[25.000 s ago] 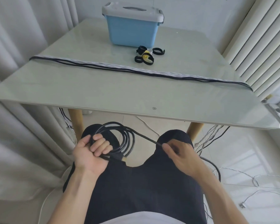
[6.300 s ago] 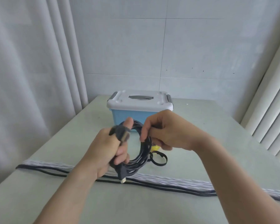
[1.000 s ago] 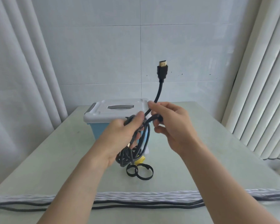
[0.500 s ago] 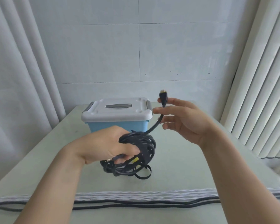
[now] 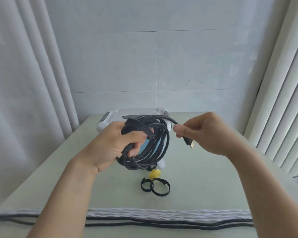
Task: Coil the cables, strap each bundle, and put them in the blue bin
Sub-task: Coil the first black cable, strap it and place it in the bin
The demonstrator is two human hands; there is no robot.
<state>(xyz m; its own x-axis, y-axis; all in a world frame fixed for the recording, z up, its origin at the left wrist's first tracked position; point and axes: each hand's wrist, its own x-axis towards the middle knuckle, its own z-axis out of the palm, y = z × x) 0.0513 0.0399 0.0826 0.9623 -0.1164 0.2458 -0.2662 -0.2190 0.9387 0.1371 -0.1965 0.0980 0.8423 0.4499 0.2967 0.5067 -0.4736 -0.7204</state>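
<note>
My left hand [image 5: 118, 143] grips a coiled black cable [image 5: 157, 152] held upright above the table, with a black strap [image 5: 141, 128] wrapped over the top of the coil. My right hand [image 5: 201, 133] pinches the cable's free end just behind its gold-tipped plug [image 5: 189, 143], to the right of the coil. The blue bin [image 5: 108, 120] with its white lid shut stands behind the coil, mostly hidden by it. Two loose black strap loops [image 5: 156, 186] and a yellow strap [image 5: 154, 173] lie on the table below the coil.
Several long black and white cables [image 5: 162, 219] lie stretched across the near edge of the pale green table [image 5: 205, 177]. White curtains hang at the left and vertical blinds at the right. A tiled wall stands behind.
My left hand has raised the coil and turned it upright in front of the bin. My right hand has slid down the free end to the plug, which now points downward.
</note>
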